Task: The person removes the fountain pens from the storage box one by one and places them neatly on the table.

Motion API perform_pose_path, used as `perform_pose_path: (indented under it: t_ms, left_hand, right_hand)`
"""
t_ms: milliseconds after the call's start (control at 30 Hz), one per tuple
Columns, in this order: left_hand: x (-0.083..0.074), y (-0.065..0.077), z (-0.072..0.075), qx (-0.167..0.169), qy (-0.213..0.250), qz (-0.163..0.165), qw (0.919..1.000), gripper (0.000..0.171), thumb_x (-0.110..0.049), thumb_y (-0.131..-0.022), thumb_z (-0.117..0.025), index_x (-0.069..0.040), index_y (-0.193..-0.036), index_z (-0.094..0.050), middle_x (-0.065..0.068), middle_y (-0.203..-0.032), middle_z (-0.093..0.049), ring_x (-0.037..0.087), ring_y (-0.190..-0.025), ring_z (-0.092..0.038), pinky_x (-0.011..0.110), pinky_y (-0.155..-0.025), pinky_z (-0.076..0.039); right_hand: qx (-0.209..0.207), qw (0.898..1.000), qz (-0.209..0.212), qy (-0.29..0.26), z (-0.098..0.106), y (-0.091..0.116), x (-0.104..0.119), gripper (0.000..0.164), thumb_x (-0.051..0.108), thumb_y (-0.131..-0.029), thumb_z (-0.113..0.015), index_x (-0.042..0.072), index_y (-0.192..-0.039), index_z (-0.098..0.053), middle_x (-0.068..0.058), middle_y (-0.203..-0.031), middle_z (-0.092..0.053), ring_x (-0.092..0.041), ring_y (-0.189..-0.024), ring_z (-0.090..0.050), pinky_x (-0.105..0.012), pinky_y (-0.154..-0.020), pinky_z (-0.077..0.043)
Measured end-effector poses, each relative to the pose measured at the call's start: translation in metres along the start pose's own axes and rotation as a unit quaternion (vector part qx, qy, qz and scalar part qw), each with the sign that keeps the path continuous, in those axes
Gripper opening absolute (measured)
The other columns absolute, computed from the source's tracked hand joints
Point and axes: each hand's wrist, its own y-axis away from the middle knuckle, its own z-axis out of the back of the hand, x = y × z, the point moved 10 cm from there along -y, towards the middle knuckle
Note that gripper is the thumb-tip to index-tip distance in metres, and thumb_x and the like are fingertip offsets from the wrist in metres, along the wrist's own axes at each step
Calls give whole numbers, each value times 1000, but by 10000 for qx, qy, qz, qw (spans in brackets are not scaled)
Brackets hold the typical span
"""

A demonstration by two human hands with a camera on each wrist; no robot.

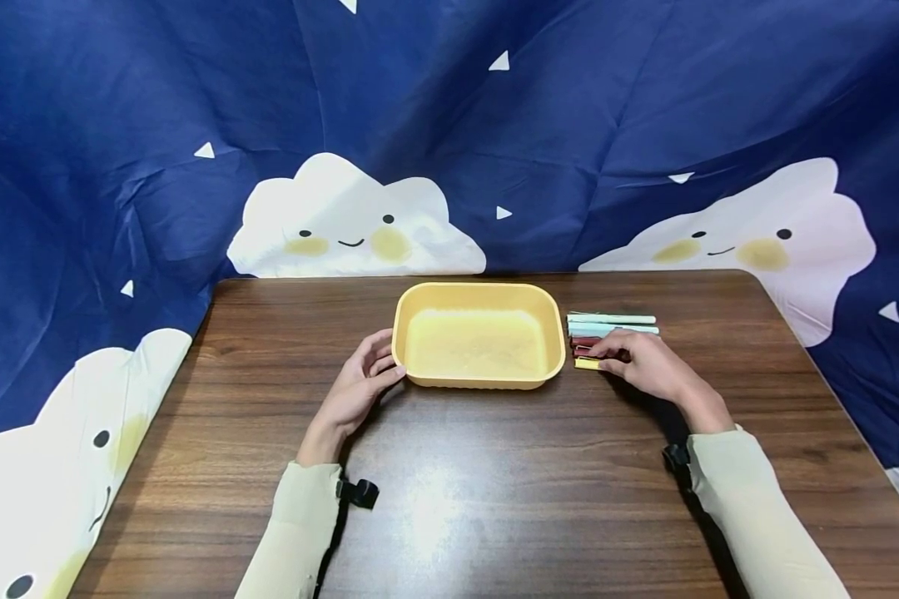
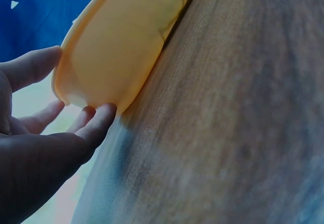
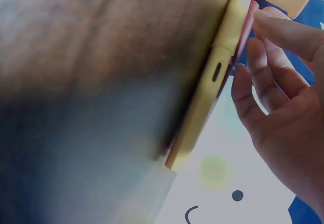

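Observation:
A yellow plastic tray (image 1: 479, 383) stands on the table, nothing inside it. My left hand (image 1: 354, 391) touches its left end with spread fingers; in the left wrist view the fingertips (image 2: 104, 115) rest along the tray's rim and wall. To the right of the tray, several pens lie side by side: light-coloured pens (image 1: 614, 329), dark red pens (image 1: 586, 342) and a yellow pen (image 1: 587, 363) nearest me. My right hand (image 1: 648, 366) pinches a dark red pen with thumb and finger, just behind the yellow pen (image 3: 202, 102). The hand partly covers the pens.
The brown wooden table (image 1: 449, 482) reaches back to a dark blue curtain (image 1: 389, 75) with white clouds. Black wrist straps (image 1: 358, 493) sit on both sleeves. Table surface lies in front of the tray and on both sides.

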Motion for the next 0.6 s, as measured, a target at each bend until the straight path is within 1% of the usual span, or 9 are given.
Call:
perform_pose_path:
  t_ms: [100, 200, 333, 433, 600]
  left_hand:
    - [0, 0, 0, 0, 18, 5, 10000, 70, 10, -93, -63, 0, -154, -31, 29, -149, -36, 41, -136, -40, 24, -94, -50]
    - [0, 0, 0, 0, -5, -22, 10000, 70, 9, -93, -63, 0, -154, -30, 29, -149, -36, 42, -136, -40, 23, -94, -49]
    - [0, 0, 0, -3, 2, -27, 10000, 70, 10, -92, -63, 0, -154, -31, 29, -149, -36, 42, -136, -39, 24, -94, -49]
    - [0, 0, 0, -12, 27, -1, 10000, 71, 11, -92, -63, 0, -154, -31, 28, -149, -37, 41, -136, -39, 23, -94, -50]
    - [2, -1, 0, -9, 43, 11, 10000, 70, 10, -93, -63, 0, -154, -31, 28, -149, -37, 41, -135, -40, 23, -93, -50]
  right_hand:
    - [-50, 9999, -32, -81, 3, 0, 1, 17, -5, -85, -76, 7, -97, -78, -3, -96, -74, -18, -85, -61, -30, -71, -48]
    - [-111, 9998, -20, -153, 4, -1, 2, 17, -5, -85, -76, 7, -97, -78, -2, -96, -74, -15, -82, -59, -27, -68, -47]
    - [-197, 9994, -18, -284, 5, -1, 4, 16, -4, -85, -77, 6, -98, -77, -2, -97, -74, -16, -86, -62, -26, -70, -49]
    - [-222, 9989, -97, -413, 6, -1, 7, 15, -1, -87, -77, 5, -101, -77, -2, -98, -75, -18, -90, -65, -26, -73, -51]
    - [-300, 9971, -255, -654, 9, -3, 10, 16, 1, -89, -77, 3, -105, -76, -7, -97, -75, -16, -87, -66, -25, -73, -52]
